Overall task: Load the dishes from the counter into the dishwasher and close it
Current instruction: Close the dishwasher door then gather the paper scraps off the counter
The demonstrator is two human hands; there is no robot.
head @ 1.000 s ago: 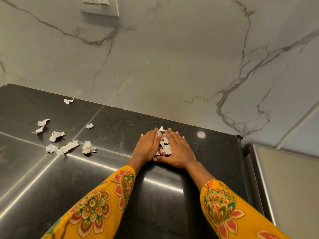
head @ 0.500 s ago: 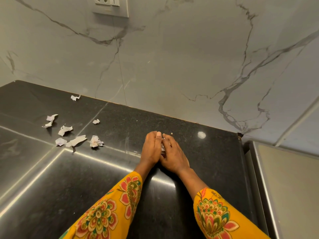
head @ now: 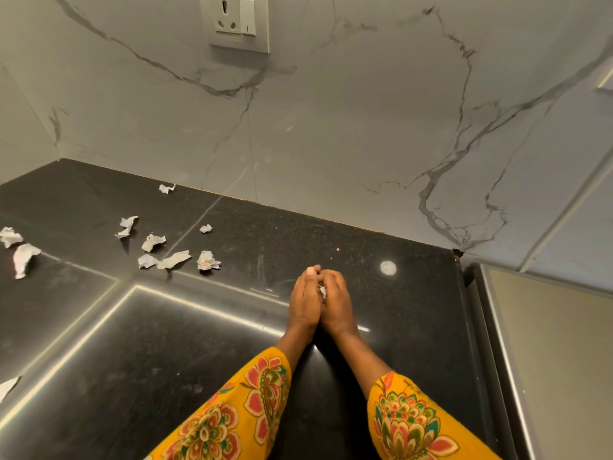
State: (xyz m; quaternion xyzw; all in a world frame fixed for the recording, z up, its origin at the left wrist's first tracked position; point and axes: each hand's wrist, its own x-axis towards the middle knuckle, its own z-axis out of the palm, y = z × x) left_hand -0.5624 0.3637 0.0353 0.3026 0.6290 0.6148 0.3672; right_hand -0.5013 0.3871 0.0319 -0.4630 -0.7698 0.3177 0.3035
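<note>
From the head camera, the left hand (head: 303,302) and the right hand (head: 335,303) are pressed side by side on the black counter (head: 166,343). Their fingers curl in together like a little cup. A bit of white paper (head: 322,291) peeks out between them, so both hands hold a bunch of scraps, probably so none can slip away.

More paper scraps (head: 174,259) lie well apart on the left side of the counter, not picked up yet. A wall socket (head: 238,23) sits up on the marble wall (head: 331,127).

I see no dishes and no dishwasher here. I think loading dishes has not begun; this looks like tidying up.
</note>
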